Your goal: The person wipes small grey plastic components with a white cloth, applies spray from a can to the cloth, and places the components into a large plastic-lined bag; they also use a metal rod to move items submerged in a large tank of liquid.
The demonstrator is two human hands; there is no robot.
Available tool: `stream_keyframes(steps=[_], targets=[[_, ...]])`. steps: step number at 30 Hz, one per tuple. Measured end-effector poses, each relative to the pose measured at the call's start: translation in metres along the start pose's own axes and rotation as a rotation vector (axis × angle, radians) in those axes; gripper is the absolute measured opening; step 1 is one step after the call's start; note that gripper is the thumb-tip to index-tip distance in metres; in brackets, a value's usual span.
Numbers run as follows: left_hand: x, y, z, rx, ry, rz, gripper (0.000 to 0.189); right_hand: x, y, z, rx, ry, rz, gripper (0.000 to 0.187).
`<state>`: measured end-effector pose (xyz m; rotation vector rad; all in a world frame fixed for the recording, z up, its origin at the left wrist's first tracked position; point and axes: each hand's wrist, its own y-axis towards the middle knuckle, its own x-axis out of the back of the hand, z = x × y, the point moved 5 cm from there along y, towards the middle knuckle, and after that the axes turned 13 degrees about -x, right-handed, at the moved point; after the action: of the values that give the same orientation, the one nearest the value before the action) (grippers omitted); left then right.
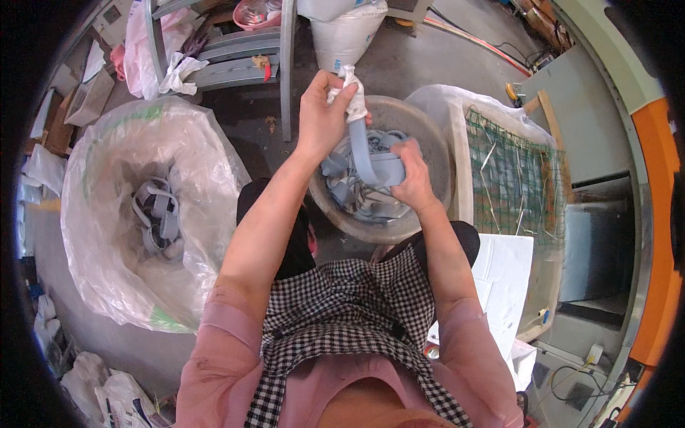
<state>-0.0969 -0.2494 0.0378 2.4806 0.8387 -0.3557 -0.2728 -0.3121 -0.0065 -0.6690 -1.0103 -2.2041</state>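
My left hand (325, 109) pinches a crumpled white cloth (354, 104) around the upper end of a blue-grey curved plastic part (364, 155). At its wider lower end, my right hand (413, 174) grips the same part from the right side. Both hands hold it above a round basin (436, 125). Inside the basin lie several blue-grey plastic pieces (342, 187) and thin strips, partly hidden by my hands and the held part.
To the left stands a container lined with a clear plastic bag (101, 214), with grey plastic parts (160, 211) inside. A metal rack (235, 69) and a white sack (348, 37) are ahead. On the right are a crate with green netting (514, 171) and a white sheet (503, 278).
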Motion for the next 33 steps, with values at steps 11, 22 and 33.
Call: stream_keyframes(steps=[11, 22, 33], targets=[[0.004, -0.002, -0.003, 0.119, -0.421, -0.144, 0.008, -0.004, 0.001, -0.020, -0.124, 0.237, -0.015, 0.038], [0.004, -0.001, 0.004, 0.200, 0.019, -0.086, 0.012, 0.006, 0.001, -0.001, 0.095, -0.221, -0.012, 0.059], [0.016, -0.013, -0.005, -0.033, 0.629, 0.272, 0.011, 0.006, 0.001, -0.008, 0.122, -0.481, -0.061, 0.046]])
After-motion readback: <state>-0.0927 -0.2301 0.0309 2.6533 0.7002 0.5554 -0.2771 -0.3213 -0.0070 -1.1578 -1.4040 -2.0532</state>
